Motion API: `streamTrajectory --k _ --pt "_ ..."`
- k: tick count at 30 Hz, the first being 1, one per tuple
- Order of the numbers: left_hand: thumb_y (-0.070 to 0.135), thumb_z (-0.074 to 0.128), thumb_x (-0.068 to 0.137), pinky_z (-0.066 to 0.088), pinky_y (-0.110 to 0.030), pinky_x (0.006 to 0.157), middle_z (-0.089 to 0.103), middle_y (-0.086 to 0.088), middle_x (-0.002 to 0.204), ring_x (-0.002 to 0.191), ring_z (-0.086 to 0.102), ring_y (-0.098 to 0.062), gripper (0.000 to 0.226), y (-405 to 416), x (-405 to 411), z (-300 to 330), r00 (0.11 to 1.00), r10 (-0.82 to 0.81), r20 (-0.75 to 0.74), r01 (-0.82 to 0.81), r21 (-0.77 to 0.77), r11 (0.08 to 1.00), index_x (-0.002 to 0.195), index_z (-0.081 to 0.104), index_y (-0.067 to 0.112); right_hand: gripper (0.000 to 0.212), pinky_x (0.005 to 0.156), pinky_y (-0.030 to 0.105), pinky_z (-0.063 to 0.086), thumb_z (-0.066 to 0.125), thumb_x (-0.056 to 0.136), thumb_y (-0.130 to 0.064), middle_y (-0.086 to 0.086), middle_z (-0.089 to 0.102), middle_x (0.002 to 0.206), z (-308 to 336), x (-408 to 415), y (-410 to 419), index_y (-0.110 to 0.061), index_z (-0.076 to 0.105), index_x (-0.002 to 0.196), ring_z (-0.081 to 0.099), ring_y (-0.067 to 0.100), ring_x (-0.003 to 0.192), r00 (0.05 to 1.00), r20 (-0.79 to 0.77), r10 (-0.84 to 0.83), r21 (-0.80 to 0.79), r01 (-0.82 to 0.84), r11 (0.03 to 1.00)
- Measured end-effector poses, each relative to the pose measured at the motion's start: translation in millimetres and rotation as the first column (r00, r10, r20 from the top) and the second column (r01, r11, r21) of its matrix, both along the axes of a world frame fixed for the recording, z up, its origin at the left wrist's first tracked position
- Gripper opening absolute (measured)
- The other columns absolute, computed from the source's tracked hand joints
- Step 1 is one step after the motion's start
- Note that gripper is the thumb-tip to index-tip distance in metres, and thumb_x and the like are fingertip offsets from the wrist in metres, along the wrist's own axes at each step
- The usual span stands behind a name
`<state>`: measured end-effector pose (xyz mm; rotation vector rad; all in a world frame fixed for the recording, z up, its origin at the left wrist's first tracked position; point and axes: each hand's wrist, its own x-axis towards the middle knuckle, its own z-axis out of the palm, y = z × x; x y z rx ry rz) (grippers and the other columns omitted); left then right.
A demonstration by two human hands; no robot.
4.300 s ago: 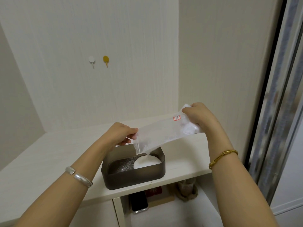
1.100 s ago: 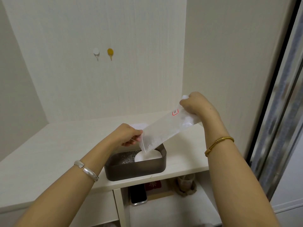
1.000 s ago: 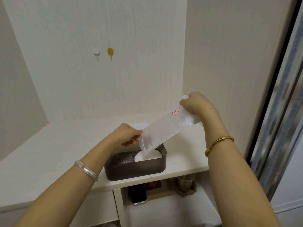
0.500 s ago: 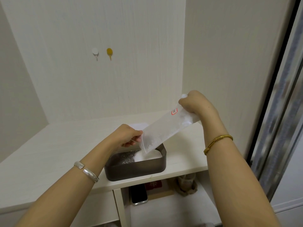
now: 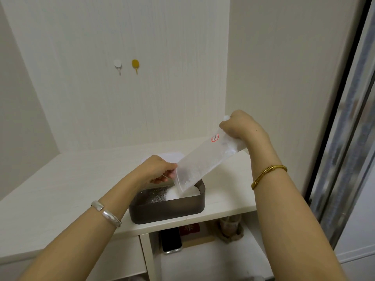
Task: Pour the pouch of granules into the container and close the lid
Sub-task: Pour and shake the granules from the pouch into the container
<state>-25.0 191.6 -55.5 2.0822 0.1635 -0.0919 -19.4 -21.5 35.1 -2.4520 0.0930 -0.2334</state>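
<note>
A dark brown rectangular container (image 5: 168, 209) stands near the front edge of the white counter (image 5: 60, 189), with a heap of white granules (image 5: 182, 194) in its right half. Above it a clear plastic pouch (image 5: 205, 163) slopes down to the left, its open mouth just over the heap, with some granules still inside. My left hand (image 5: 157, 169) pinches the pouch's lower mouth edge. My right hand (image 5: 241, 126) grips the raised closed end, next to a small red-bordered label (image 5: 215, 137). A pale lid (image 5: 162, 156) lies flat behind the container, mostly hidden by my left hand.
Walls close in at the back and on the right. Two small hooks, white (image 5: 117, 64) and yellow (image 5: 135, 64), are stuck to the back wall. Under the counter an open shelf holds a black phone (image 5: 171, 241), a red item (image 5: 189, 229) and a small jar (image 5: 230, 226). A metal door frame (image 5: 345, 138) stands at right.
My right hand has lifted the pouch's closed end higher, so the pouch slopes more steeply. The pouch holds fewer granules and the heap in the container has grown. My left hand has stayed put.
</note>
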Motion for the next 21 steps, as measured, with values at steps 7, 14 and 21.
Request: streamTrajectory --k 7,14,21 --pt "0.023 0.058 0.087 0.039 -0.017 0.045 0.065 0.005 0.047 0.034 0.049 -0.007 0.025 -1.5 -1.0 -1.9 1.0 -0.009 -0.025 0.01 0.035 0.999 0.071 0.068 0.006 0.027 0.045 0.025 0.028 0.042 0.091 -0.011 0.002 0.04 0.066 2.2 -1.2 4.2 -0.01 0.037 0.064 0.045 0.028 0.077 1.0 -0.01 0.002 -0.02 -0.002 1.0" --pt "0.02 0.058 0.086 0.04 -0.018 0.044 0.065 -0.001 0.05 0.034 0.048 -0.008 0.026 -1.1 -4.0 -1.6 0.999 -0.016 -0.042 0.017 0.017 1.0 0.066 0.066 0.006 0.029 0.045 0.025 0.028 0.042 0.089 -0.009 0.003 0.041 0.065 3.5 -2.0 5.6 -0.01 0.036 0.061 0.044 0.026 0.07 1.0 -0.011 0.011 -0.065 -0.012 0.998" --pt "0.017 0.056 0.085 0.04 -0.014 0.04 0.064 0.002 0.045 0.033 0.049 -0.008 0.027 -3.2 -4.7 -1.5 0.998 -0.016 -0.052 0.017 0.023 1.0 0.062 0.065 0.006 0.029 0.045 0.024 0.029 0.042 0.089 -0.008 0.003 0.041 0.064 5.0 1.0 6.9 -0.01 0.037 0.061 0.04 0.02 0.056 1.0 -0.013 0.028 -0.079 -0.028 0.996"
